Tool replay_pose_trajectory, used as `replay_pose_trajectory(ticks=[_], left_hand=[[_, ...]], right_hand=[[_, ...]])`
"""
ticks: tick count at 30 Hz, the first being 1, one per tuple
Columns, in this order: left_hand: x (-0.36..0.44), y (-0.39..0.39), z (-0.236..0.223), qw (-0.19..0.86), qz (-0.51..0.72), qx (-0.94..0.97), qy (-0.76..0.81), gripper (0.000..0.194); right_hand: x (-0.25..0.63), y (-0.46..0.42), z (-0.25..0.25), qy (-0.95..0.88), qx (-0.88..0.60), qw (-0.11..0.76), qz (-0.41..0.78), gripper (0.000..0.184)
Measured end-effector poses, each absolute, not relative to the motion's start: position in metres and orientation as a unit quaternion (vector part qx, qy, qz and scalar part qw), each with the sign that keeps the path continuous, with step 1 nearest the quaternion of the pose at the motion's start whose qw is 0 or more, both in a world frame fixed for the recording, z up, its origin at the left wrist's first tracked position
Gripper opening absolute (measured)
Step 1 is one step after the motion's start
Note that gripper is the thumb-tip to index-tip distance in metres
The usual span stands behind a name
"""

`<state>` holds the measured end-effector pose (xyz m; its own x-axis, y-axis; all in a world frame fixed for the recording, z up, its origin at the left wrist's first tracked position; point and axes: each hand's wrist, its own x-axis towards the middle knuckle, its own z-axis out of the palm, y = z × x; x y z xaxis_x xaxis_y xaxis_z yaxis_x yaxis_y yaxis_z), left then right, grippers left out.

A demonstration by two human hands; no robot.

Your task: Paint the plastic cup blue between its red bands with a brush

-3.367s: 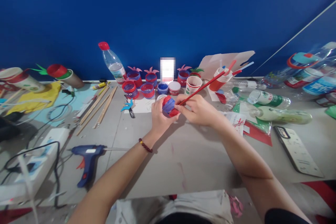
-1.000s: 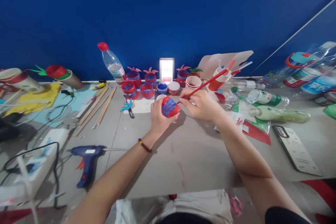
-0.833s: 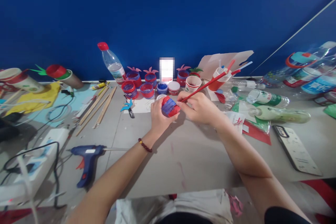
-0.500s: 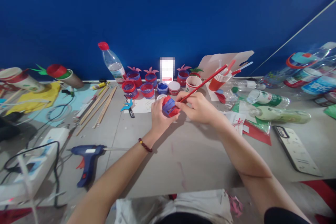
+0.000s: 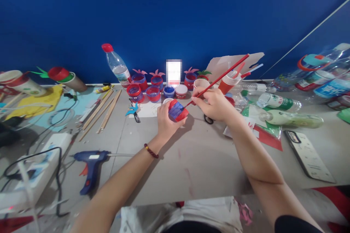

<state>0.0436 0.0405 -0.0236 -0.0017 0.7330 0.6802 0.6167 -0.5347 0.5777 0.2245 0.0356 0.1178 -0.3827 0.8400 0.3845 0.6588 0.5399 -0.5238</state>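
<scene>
My left hand (image 5: 166, 121) is closed around a small red cup painted blue (image 5: 177, 110), held on its side above the grey table (image 5: 191, 167). My right hand (image 5: 214, 105) pinches a long red-handled paintbrush (image 5: 218, 79). The brush tip touches the cup's blue side, and its handle slants up to the right. Behind the cup stand open pots of blue paint (image 5: 169, 91) and red paint (image 5: 181, 91), plus several finished red-and-blue cups (image 5: 154, 94) with pink paper tops.
A blue glue gun (image 5: 91, 164) and a power strip (image 5: 41, 167) lie at the left, with wooden sticks (image 5: 105, 109) beyond them. A water bottle (image 5: 117, 66) stands at the back. Lying bottles (image 5: 281, 103), stacked paper cups (image 5: 226, 82), scissors (image 5: 209, 119) and a phone (image 5: 308, 156) crowd the right.
My right hand has shifted slightly right and away from the cup, and the brush handle now points higher. The scissors' handle shows beneath it. The left hand keeps the cup in the same place.
</scene>
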Motion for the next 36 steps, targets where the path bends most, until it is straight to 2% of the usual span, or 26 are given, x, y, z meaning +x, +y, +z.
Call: replay_pose_trajectory(ticks=[6, 17, 22, 29, 36], left_hand=[[0.044, 0.040, -0.021, 0.069, 0.516, 0.701, 0.488, 0.078], [0.044, 0.040, -0.023, 0.078, 0.500, 0.702, 0.500, 0.078], [0.044, 0.039, -0.021, 0.083, 0.502, 0.701, 0.499, 0.076], [0.044, 0.040, -0.025, 0.060, 0.518, 0.702, 0.485, 0.080], [0.044, 0.039, -0.021, 0.086, 0.509, 0.697, 0.498, 0.077]], right_hand=[[0.230, 0.038, 0.114, -0.819, -0.469, 0.314, 0.107, 0.016], [0.210, 0.020, 0.118, -0.847, -0.388, 0.293, 0.214, 0.020], [0.215, 0.024, 0.115, -0.833, -0.415, 0.325, 0.169, 0.015], [0.217, 0.030, 0.116, -0.827, -0.437, 0.311, 0.168, 0.017], [0.225, 0.034, 0.118, -0.811, -0.479, 0.307, 0.137, 0.014]])
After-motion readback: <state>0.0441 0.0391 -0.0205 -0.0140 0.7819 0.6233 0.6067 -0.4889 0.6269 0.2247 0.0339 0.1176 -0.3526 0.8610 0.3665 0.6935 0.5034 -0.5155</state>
